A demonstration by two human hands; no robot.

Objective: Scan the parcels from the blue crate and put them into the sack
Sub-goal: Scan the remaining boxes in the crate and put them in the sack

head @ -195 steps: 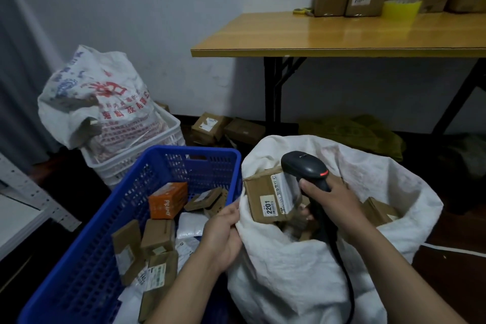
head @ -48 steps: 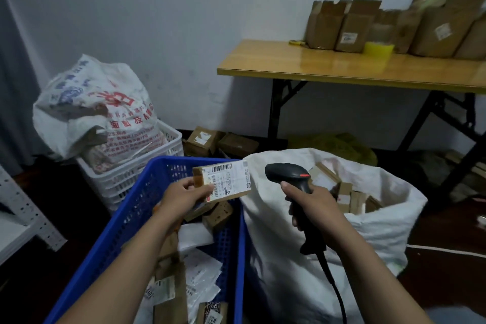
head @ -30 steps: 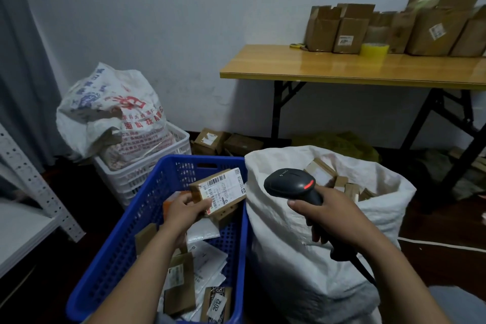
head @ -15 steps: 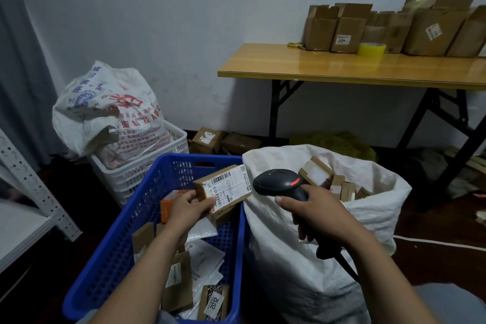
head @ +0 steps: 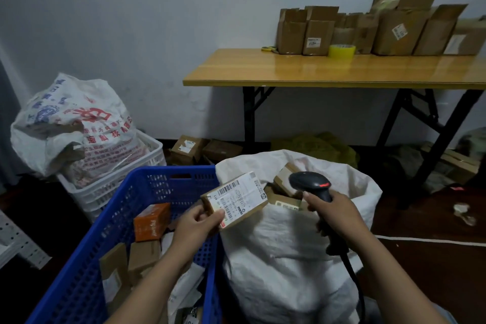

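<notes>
My left hand (head: 196,222) grips a small brown parcel (head: 238,198) with a white barcode label facing up, held over the near edge of the white sack (head: 286,258). My right hand (head: 335,212) grips a black handheld scanner (head: 311,183) with a red light, just right of the parcel above the sack's mouth. Inside the sack lie several brown parcels (head: 285,184). The blue crate (head: 89,260) at the lower left holds an orange box (head: 151,221), brown boxes and white mailers.
A white crate (head: 110,187) with a printed sack (head: 73,123) stands behind the blue crate. A wooden folding table (head: 328,70) at the back right carries cardboard boxes and a yellow tape roll (head: 342,50). Boxes (head: 189,148) lie on the floor under it. A metal shelf (head: 15,239) stands at left.
My left hand has carried the labelled parcel to the right, from above the blue crate to the sack's edge. The scanner has moved right and drawn back over the sack's mouth.
</notes>
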